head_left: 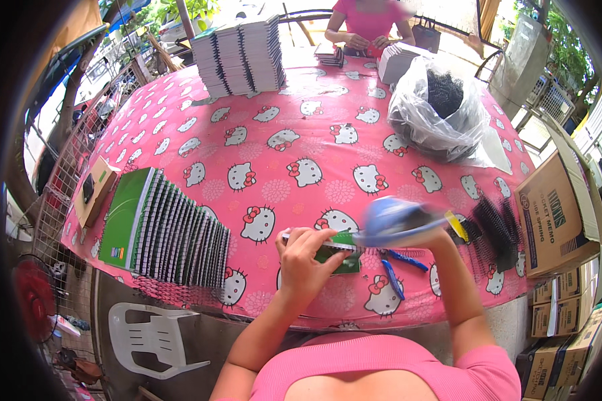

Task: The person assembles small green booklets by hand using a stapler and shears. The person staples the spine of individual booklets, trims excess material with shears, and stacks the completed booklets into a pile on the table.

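My left hand (306, 257) is closed on a small green notebook (344, 266) near the front middle of the table, fingers on top and thumb at its right side. At the notebook's right end, a blue and whitish thing (398, 224), smeared by motion, covers the place of my right hand. Its fingers are hidden, so whether it wears or grips this thing I cannot tell. Just below lie pliers with blue handles (393, 279), beside a thin dark wire coil (408, 253). Left of my left hand leans a long row of spiral-bound green notebooks (174, 230).
Black spiral coils (495, 230) and a cardboard box (558, 214) stand at the right. Farther back is a plastic bag of black coils (441, 120). Tall stacks of pads (237, 57) rise at the back left. Across the table sits another person (368, 27). A white chair (150, 337) stands lower left.
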Demonstrator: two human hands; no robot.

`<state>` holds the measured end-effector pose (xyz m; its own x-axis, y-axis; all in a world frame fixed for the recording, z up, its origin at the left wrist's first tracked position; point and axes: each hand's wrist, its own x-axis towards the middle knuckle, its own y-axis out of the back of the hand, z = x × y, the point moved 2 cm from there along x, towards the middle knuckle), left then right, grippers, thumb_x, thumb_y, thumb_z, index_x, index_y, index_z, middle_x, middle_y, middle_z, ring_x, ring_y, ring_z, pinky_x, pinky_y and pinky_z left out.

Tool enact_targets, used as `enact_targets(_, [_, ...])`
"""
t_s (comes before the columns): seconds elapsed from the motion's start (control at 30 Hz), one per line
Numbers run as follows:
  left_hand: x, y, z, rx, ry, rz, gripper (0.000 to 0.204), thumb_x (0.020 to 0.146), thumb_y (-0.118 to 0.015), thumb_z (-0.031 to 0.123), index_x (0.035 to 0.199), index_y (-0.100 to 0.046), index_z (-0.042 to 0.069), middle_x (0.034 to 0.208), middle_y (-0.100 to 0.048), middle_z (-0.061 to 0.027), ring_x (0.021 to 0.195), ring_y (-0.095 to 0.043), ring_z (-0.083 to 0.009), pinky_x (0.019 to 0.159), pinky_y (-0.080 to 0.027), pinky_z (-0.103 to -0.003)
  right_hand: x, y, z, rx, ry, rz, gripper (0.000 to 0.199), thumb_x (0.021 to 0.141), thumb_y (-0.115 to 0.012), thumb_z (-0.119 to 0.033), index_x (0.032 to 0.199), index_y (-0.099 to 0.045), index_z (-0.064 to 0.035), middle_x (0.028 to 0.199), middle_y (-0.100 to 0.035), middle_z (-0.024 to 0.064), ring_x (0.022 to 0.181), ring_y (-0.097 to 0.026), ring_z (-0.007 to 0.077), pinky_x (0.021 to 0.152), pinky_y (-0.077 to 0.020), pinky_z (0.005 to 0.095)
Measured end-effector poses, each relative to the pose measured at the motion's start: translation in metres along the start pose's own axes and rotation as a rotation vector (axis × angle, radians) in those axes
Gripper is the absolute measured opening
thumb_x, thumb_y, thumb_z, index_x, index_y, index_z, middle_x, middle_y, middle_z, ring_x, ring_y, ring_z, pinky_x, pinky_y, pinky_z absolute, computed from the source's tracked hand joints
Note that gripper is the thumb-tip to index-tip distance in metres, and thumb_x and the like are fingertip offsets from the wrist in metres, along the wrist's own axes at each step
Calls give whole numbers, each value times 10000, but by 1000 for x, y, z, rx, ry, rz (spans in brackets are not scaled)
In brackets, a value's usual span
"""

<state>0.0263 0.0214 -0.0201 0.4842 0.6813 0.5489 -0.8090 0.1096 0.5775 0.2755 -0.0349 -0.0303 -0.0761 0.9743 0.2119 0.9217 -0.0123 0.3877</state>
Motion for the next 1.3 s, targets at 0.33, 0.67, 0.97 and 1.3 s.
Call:
enact_targets(0.33, [3, 13, -11, -113, 99, 69, 381, 619, -863, 142, 952, -687, 82, 1070, -599, -93, 1007, -572, -251, 858, -466, -371, 34, -2, -12, -223, 15, 87, 331, 643, -705, -63, 957, -606, -34, 801, -644, 117, 717, -630, 240, 662, -496, 319])
enact_targets(0.67, [-29, 16, -58, -990, 438, 121, 398, 827, -620, -131, 1193, -525, -8, 1062, -621, -81, 927, -616, -136, 807, -532, -268, 57, -35, -26, -73, -44, -71, 367, 620, -712, 7, 971, -610, -25, 796, -620, 48, 773, -564, 117, 720, -480, 301])
enact_targets(0.97, [-40, 20, -75, -1054, 479, 131, 266, 791, -652, -138, 1028, -683, -20, 1028, -689, -134, 942, -658, -186, 836, -555, -304, 41, 1, 5, -941, -135, 494, 323, 688, -603, -15, 1003, -561, -74, 982, -638, 134, 953, -626, 344, 788, -494, 462])
enact_targets(1.3, [-14, 42, -2, -425, -133, 175, 250, 723, -751, -95, 905, -602, -9, 1021, -654, -163, 950, -660, -241, 798, -565, -335, -104, -57, -13, -856, -353, 159, 832, 705, -746, -517, 1301, -447, -18, 1331, -436, 201, 1239, -412, 374, 985, -340, 517])
